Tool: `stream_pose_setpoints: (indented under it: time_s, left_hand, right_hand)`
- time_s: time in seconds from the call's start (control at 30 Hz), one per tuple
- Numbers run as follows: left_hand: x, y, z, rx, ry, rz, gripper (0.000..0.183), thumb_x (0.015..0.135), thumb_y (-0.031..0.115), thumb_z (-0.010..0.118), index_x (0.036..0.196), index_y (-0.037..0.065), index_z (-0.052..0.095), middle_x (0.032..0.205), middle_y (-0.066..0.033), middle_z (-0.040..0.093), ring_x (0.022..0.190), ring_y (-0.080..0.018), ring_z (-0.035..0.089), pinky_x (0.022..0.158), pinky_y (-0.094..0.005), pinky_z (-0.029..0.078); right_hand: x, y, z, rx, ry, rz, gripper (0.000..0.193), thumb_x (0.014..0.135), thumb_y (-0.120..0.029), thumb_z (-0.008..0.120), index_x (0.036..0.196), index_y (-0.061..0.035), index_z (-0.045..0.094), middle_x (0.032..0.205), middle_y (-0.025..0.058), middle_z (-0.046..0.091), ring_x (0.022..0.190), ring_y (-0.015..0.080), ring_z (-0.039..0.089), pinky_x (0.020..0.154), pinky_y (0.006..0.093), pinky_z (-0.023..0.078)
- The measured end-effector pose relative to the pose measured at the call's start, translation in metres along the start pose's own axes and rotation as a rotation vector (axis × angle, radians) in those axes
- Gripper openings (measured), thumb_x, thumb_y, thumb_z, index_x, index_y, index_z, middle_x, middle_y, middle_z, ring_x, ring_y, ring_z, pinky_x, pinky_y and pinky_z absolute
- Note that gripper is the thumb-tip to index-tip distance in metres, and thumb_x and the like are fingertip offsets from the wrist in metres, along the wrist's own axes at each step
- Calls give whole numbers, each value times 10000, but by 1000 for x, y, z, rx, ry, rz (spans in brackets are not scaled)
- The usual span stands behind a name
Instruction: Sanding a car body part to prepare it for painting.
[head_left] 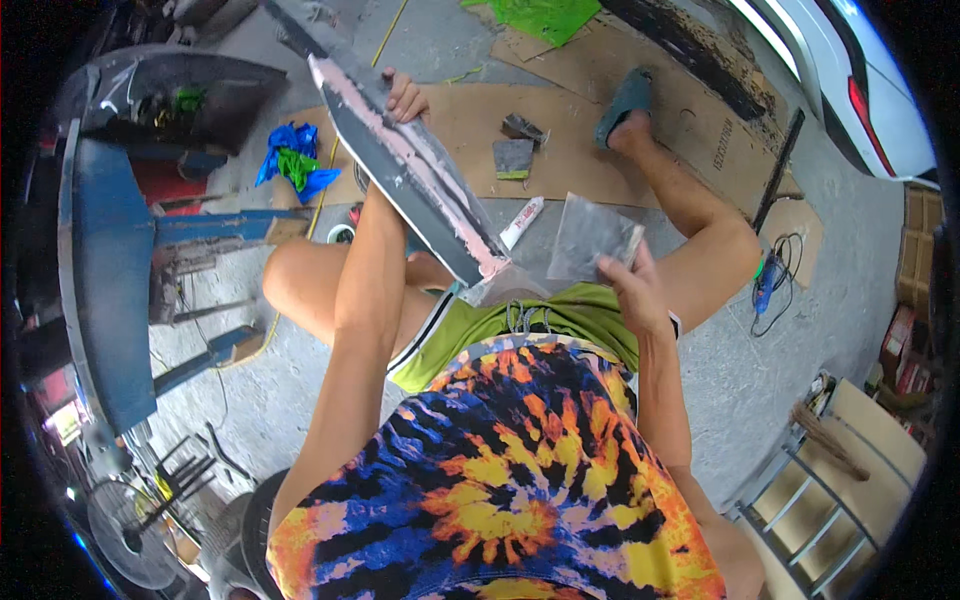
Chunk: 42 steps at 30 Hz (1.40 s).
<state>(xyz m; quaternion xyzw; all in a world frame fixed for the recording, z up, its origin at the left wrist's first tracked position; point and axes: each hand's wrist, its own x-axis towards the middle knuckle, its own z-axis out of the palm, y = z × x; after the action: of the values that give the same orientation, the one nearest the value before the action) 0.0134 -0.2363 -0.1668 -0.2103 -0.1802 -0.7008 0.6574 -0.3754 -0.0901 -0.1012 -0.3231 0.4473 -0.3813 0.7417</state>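
Observation:
A long dark car trim panel (pixel 385 180) with pink filler spread along it slants across my lap, its lower end between my thighs. From beneath, my left hand (pixel 405 97) reaches round the panel, and its fingers curl over the far edge. My right hand (pixel 632 288) pinches a thin, square grey sheet (pixel 590 240), which looks like sandpaper, by its right edge. That sheet is apart from the panel, to its right. A white tube (pixel 521 222) lies between the two. Beyond it, a grey sanding piece (pixel 513 158) and a smaller dark scrap (pixel 523 127) rest on cardboard.
Flat cardboard (pixel 575 110) covers the floor ahead. Blue and green crumpled plastic (pixel 295 160) lies left of the panel, near a blue metal stand (pixel 105 270). A blue corded tool (pixel 768 285) is at right, below a white car (pixel 850 80). A fan (pixel 130 530) stands lower left.

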Motion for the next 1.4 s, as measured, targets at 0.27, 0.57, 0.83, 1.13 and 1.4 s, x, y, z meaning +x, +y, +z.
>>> stream_pose_setpoints:
  time_s: [0.27, 0.57, 0.83, 1.13, 1.4]
  left_hand:
    - [19, -5, 17, 25, 146, -59, 409, 1037, 256, 400, 1411, 110, 479, 734, -35, 376, 639, -159, 395, 640, -290, 411]
    - [25, -29, -1, 122, 221, 115, 427, 1007, 181, 439, 1430, 189, 490, 781, -14, 385, 676, -132, 411, 827, -397, 412]
    - [17, -64, 2, 172, 365, 333, 386, 1008, 306, 439, 1375, 210, 512, 858, -55, 498, 870, -187, 539, 948, -485, 429]
    - [-9, -120, 27, 169, 431, 239, 495, 992, 474, 418, 1467, 335, 404, 1040, -33, 607, 1039, -223, 567, 1001, -531, 420]
    - [-33, -164, 35, 64, 224, 141, 814, 831, 518, 676, 1519, 332, 284, 1541, -141, 329, 1303, -322, 462, 1092, -563, 376]
  right_hand:
    - [-14, 15, -14, 232, -50, 60, 344, 791, -207, 573, 1094, -45, 549, 848, 24, 573, 694, 122, 534, 543, 237, 407]
    - [-29, 20, 9, -53, -400, 463, 432, 984, -415, 509, 1124, -21, 614, 570, 5, 441, 453, 90, 390, 424, 222, 310]
    - [23, 43, 96, 71, -363, -115, 611, 940, -364, 614, 1412, -19, 434, 1240, 149, 642, 975, 191, 639, 929, 296, 464]
    - [18, 13, 83, 487, 190, 68, 221, 973, -280, 619, 777, -181, 599, 673, -55, 551, 456, 77, 349, 465, 264, 258]
    - [26, -12, -7, 475, -168, -160, 242, 1028, -257, 514, 850, -103, 569, 679, -8, 496, 479, 71, 346, 496, 253, 286]
